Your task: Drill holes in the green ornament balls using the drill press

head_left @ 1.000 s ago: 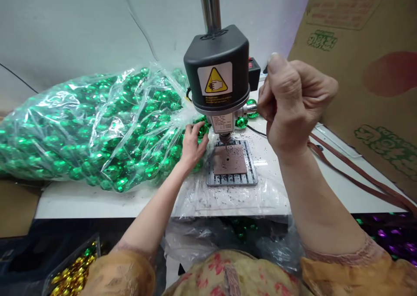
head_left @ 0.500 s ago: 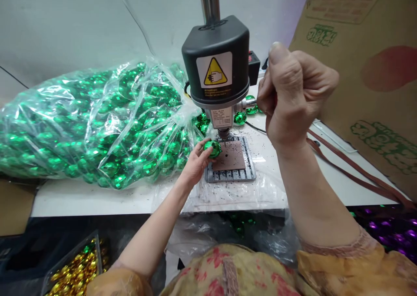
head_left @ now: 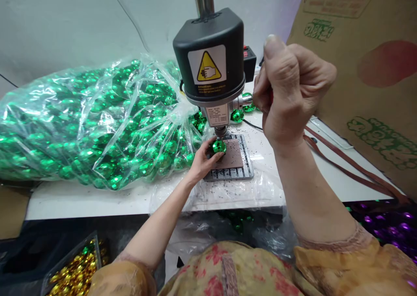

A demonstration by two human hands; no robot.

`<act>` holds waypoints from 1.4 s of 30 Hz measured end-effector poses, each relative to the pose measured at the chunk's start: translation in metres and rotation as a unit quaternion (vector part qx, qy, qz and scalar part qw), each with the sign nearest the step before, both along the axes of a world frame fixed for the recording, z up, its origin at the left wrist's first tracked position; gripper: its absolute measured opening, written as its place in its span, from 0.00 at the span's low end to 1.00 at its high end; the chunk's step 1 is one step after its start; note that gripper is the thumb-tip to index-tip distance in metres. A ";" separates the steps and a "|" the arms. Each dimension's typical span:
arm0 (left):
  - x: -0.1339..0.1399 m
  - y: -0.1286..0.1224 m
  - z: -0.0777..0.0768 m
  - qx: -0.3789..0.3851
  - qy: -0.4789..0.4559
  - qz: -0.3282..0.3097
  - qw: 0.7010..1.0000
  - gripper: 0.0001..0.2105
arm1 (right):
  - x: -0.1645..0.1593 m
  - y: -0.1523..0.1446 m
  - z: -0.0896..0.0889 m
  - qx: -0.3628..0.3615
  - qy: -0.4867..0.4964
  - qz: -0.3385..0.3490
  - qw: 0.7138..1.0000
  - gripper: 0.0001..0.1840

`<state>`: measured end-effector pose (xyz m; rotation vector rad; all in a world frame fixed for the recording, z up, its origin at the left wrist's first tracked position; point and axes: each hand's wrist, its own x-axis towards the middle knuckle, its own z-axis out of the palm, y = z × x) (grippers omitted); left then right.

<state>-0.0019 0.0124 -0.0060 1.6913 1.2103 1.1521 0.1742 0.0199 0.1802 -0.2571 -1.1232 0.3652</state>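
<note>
The left hand (head_left: 202, 162) grips a green faceted ball (head_left: 219, 146) between thumb and fingers, below the chuck (head_left: 220, 131) of the drill press (head_left: 210, 54), over the brown pad (head_left: 235, 153); whether they touch is unclear; the right hand (head_left: 291, 91) is fisted around the feed lever (head_left: 246, 99); a plastic bag (head_left: 97, 126) of similar balls lies left.

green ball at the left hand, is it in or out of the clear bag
Out: the left hand holds the green ball just below the drill chuck, right of the clear bag in view.
</note>
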 end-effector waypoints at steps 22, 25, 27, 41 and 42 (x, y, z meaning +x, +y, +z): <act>0.021 -0.011 -0.012 0.076 0.087 0.056 0.992 0.28 | 0.002 -0.009 -0.010 -0.041 -0.037 -0.082 0.995 0.27; 0.021 -0.011 -0.011 0.079 0.089 0.056 0.991 0.27 | 0.003 -0.014 -0.021 -0.039 -0.036 -0.075 0.996 0.26; 0.022 -0.011 -0.010 0.080 0.087 0.058 0.991 0.27 | 0.004 -0.015 -0.026 -0.031 -0.039 -0.068 0.996 0.26; 0.023 -0.011 -0.010 0.063 0.070 0.046 0.994 0.27 | 0.001 -0.001 -0.049 0.044 -0.019 -0.119 0.992 0.31; 0.023 -0.011 -0.011 0.063 0.070 0.045 0.995 0.27 | 0.001 0.000 -0.051 0.046 -0.019 -0.126 0.991 0.32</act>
